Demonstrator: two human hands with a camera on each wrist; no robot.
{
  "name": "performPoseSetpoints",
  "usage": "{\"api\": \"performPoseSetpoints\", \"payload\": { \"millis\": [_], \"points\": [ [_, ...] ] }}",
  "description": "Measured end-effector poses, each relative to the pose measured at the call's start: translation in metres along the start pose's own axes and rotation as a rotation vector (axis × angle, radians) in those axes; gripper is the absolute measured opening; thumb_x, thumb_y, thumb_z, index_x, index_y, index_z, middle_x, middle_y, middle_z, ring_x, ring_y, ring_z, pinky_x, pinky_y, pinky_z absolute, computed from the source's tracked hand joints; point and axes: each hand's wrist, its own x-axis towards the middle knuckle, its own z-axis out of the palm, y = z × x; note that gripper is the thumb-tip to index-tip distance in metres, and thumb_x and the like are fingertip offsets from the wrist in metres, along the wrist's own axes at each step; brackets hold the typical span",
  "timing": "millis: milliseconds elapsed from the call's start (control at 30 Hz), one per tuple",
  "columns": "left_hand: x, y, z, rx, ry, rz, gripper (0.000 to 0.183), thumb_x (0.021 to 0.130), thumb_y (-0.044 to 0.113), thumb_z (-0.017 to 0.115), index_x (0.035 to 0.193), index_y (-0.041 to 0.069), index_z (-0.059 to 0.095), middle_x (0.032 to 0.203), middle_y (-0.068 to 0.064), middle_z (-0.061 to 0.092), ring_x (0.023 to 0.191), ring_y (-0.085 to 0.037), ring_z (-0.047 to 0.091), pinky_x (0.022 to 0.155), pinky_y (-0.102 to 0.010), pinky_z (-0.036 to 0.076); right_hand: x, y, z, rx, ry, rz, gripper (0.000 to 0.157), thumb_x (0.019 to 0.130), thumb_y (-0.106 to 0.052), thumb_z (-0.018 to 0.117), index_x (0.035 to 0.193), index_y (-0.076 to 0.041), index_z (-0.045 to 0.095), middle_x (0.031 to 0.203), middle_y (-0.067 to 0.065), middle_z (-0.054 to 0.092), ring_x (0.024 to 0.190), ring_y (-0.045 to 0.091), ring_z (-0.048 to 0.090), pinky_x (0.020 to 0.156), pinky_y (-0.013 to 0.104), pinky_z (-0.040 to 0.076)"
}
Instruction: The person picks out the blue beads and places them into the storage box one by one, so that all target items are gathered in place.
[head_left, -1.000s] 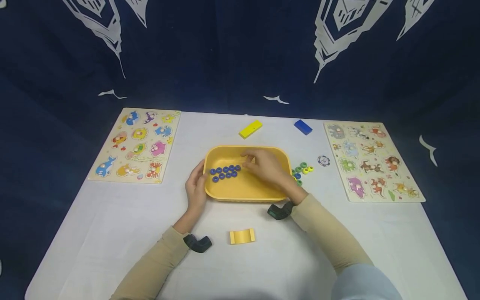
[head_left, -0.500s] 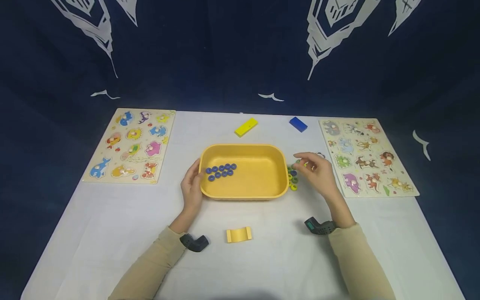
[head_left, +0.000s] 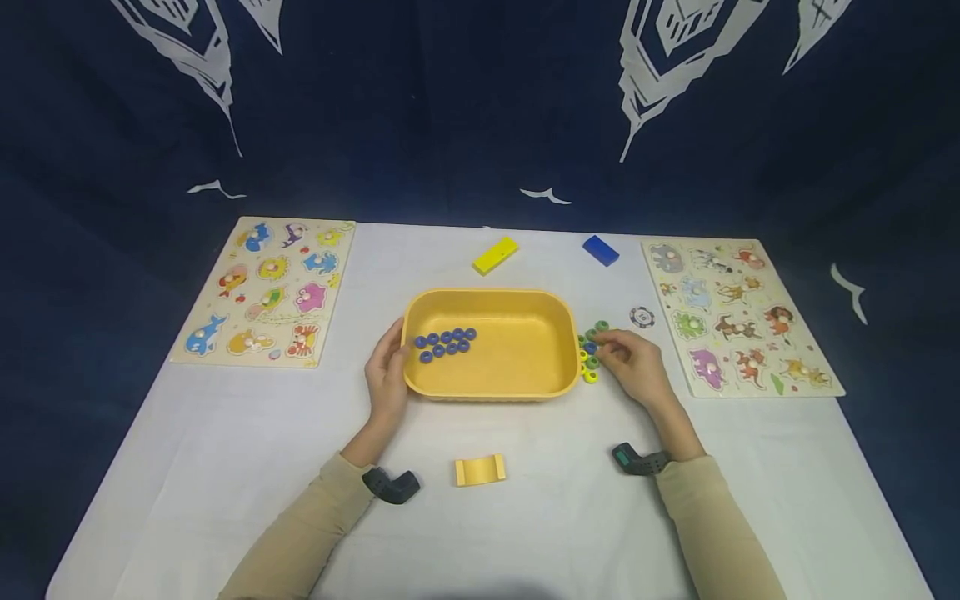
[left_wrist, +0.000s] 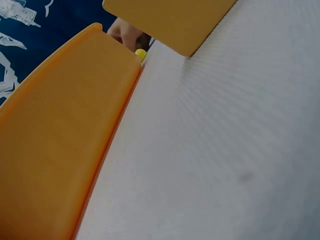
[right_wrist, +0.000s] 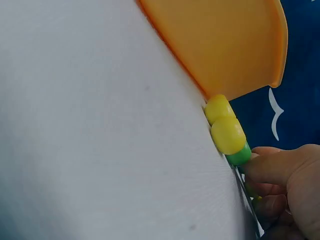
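Observation:
A yellow plastic tray [head_left: 517, 390] lies on the table, its left half holding two rows of blue beads [head_left: 452, 348]. My left hand [head_left: 386, 379] grips the tray's left end, thumb at the rim and fingers along the outer wall. Off the tray's right end is a loose group of green, yellow and blue beads [head_left: 592, 377]. My right hand [head_left: 637, 367] reaches its fingertips into this group, by a blue bead [head_left: 591, 348]. In the right wrist view, the thumb [right_wrist: 272, 167] is close to a green bead [right_wrist: 240, 155]; whether the fingers pinch one is hidden.
A yellow curved block [head_left: 480, 470] lies in front of the tray. Behind are a yellow block [head_left: 495, 255] and a blue block [head_left: 601, 250]. Picture puzzle boards flank them at left [head_left: 262, 292] and right [head_left: 738, 317]. A poker chip [head_left: 642, 317] sits beyond the right hand.
My right hand has left the tray's inside and moved right, then lowered its fingertips to the loose beads. My left hand stays at the tray's left end.

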Motion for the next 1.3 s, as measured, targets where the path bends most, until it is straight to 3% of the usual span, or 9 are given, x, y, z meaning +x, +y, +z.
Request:
{"api": "performPoseSetpoints", "payload": {
  "millis": [133, 400, 500, 600, 700, 867, 1033, 1300],
  "points": [
    [0.0, 0.002, 0.001, 0.003, -0.002, -0.016, 0.042, 0.088, 0.003, 0.042, 0.129, 0.011, 0.045, 0.129, -0.006, 0.048, 0.108, -0.025, 0.051, 0.091, -0.033, 0.046, 0.001, 0.001, 0.002, -0.056, 0.006, -0.027, 0.022, 0.077, -0.009, 0.066, 0.098, -0.01, 0.065, 0.074, 0.001, 0.058, 0.057, 0.011, 0.043, 0.045, 0.019, 0.037],
    [0.001, 0.008, 0.002, -0.009, -0.024, -0.015, 0.042, 0.087, -0.001, 0.041, 0.129, -0.001, 0.042, 0.13, -0.013, 0.047, 0.111, -0.032, 0.048, 0.092, -0.037, 0.044, 0.003, -0.004, -0.003, -0.066, 0.035, -0.016, 0.02, 0.076, -0.016, 0.068, 0.094, -0.008, 0.065, 0.07, 0.0, 0.057, 0.054, 0.011, 0.042, 0.043, 0.018, 0.034],
    [0.001, 0.005, 0.002, 0.003, -0.018, -0.011, 0.042, 0.088, 0.001, 0.041, 0.13, 0.003, 0.043, 0.13, -0.01, 0.048, 0.111, -0.029, 0.049, 0.091, -0.033, 0.045, 0.008, -0.02, -0.012, -0.02, 0.083, 0.011, 0.02, 0.075, -0.018, 0.069, 0.092, -0.009, 0.063, 0.071, 0.0, 0.057, 0.057, 0.01, 0.042, 0.046, 0.016, 0.036],
    [0.001, 0.001, 0.001, 0.012, -0.002, 0.0, 0.041, 0.088, 0.004, 0.042, 0.129, 0.007, 0.045, 0.129, -0.007, 0.049, 0.109, -0.027, 0.051, 0.09, -0.029, 0.046, 0.019, -0.048, -0.02, 0.035, 0.099, -0.017, 0.021, 0.075, -0.019, 0.07, 0.092, -0.01, 0.061, 0.072, 0.0, 0.057, 0.061, 0.011, 0.043, 0.05, 0.015, 0.036],
    [0.002, 0.0, 0.0, 0.006, 0.006, 0.005, 0.041, 0.088, 0.005, 0.043, 0.129, 0.01, 0.045, 0.129, -0.006, 0.049, 0.109, -0.026, 0.051, 0.089, -0.029, 0.047, 0.033, -0.077, -0.018, 0.089, 0.036, -0.084, 0.019, 0.076, -0.019, 0.069, 0.091, -0.01, 0.061, 0.073, 0.001, 0.058, 0.061, 0.013, 0.045, 0.049, 0.016, 0.038],
    [0.0, 0.006, 0.003, -0.003, -0.001, -0.014, 0.042, 0.088, 0.001, 0.042, 0.129, 0.006, 0.044, 0.129, -0.009, 0.048, 0.109, -0.029, 0.05, 0.091, -0.037, 0.045, 0.053, -0.11, 0.007, 0.075, -0.178, -0.121, 0.015, 0.077, -0.019, 0.068, 0.088, -0.013, 0.06, 0.074, -0.002, 0.06, 0.06, 0.014, 0.047, 0.049, 0.021, 0.04],
    [-0.004, 0.025, 0.009, -0.005, 0.0, -0.012, 0.042, 0.086, -0.003, 0.041, 0.128, -0.002, 0.043, 0.128, -0.018, 0.047, 0.108, -0.037, 0.048, 0.09, -0.046, 0.043, 0.066, -0.119, 0.039, 0.007, -0.362, -0.114, 0.014, 0.074, -0.017, 0.07, 0.085, -0.012, 0.062, 0.074, -0.001, 0.06, 0.066, 0.014, 0.051, 0.058, 0.024, 0.044],
    [-0.006, 0.032, 0.014, 0.025, 0.005, -0.03, 0.042, 0.086, -0.002, 0.041, 0.128, -0.002, 0.043, 0.127, -0.019, 0.048, 0.108, -0.036, 0.048, 0.09, -0.038, 0.045, 0.066, -0.125, 0.071, -0.12, -0.476, -0.102, 0.017, 0.072, -0.016, 0.07, 0.087, -0.01, 0.063, 0.074, -0.002, 0.061, 0.068, 0.011, 0.055, 0.059, 0.023, 0.047]
  ]
}}
